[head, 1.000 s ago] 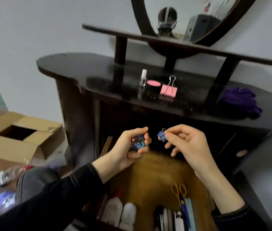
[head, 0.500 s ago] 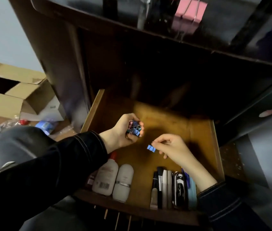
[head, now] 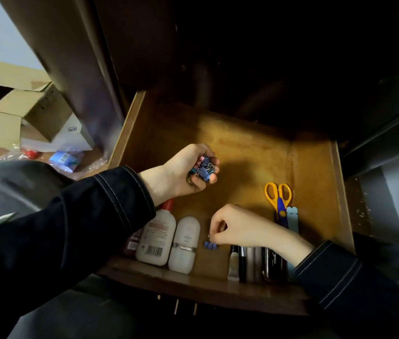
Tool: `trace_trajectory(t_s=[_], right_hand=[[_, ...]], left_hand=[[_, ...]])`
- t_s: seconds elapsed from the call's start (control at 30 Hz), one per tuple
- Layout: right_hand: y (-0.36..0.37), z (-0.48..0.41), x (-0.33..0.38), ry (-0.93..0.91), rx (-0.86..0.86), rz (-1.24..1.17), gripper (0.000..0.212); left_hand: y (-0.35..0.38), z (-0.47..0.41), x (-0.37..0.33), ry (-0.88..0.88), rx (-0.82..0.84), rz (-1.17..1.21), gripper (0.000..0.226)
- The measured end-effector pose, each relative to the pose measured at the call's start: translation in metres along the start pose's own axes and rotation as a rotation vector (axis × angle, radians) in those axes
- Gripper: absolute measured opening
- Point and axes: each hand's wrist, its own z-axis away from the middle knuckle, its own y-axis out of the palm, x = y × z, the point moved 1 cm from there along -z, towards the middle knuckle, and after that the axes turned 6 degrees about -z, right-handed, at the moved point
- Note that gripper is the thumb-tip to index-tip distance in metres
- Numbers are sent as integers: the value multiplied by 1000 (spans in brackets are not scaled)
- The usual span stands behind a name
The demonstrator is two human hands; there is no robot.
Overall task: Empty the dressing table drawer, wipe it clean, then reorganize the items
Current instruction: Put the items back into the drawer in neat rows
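Pinching a likely light, stiff blue binder clip (head: 210,245) by its wire loop (head: 208,235), the right hand (head: 237,227) sat beside the white bottle (head: 185,241). The left hand (head: 183,172) clutched spare clips (head: 204,168).

Left sleeve (head: 78,223) and right sleeve (head: 345,277): long, of near-black heavy fabric, ending at the wrist. Each cuff is banded with parallel rows of pale contrast stitching. Trouser leg (head: 7,184): dark grey, plain. Left hand (head: 181,174) and right hand (head: 240,227): bare.

Honey-brown wooden drawer (head: 316,167); yellow-handled scissors (head: 278,195) with blue pivot; white bottle (head: 156,237), red cap, barcode; blue binder clip (head: 210,245); black white-stitched sleeves (head: 120,194).
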Motion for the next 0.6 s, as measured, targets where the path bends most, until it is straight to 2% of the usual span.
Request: trace_trajectory(t_s=[0.6], right_hand=[[14, 6, 11, -84, 218, 92, 13]], left_hand=[[3, 5, 1, 12, -64, -31, 15]])
